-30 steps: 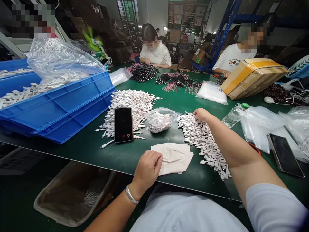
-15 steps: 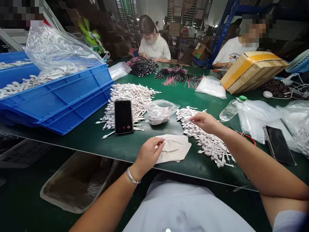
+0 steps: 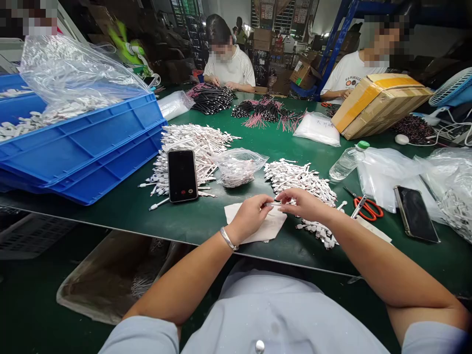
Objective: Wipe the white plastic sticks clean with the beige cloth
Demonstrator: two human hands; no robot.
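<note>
Above a cream cloth point(image 3: 272, 228) at the table's front edge, my left hand point(image 3: 251, 215) and my right hand point(image 3: 307, 204) meet. A short white cable point(image 3: 275, 203) is pinched between the fingertips of both hands, held level; its ends are partly hidden by the fingers. Right behind my right hand spreads a pile of short white cables point(image 3: 295, 176) with flat plugs. Just past the cloth sits a clear plastic bag point(image 3: 239, 167) filled with similar cables. A silver bangle circles my left wrist.
A phone point(image 3: 183, 176) leans against a larger white cable pile point(image 3: 201, 142). Blue crates point(image 3: 96, 152) stand at the left. Red-handled scissors point(image 3: 369, 210), a water bottle point(image 3: 348, 162) and another phone point(image 3: 416, 214) lie rightward. Two people sit across the table, behind black cable bundles point(image 3: 210, 101).
My right hand has come from the right-hand cable pile toward my left hand, over the cloth. Both hands now hold one white cable. The view has shifted slightly.
</note>
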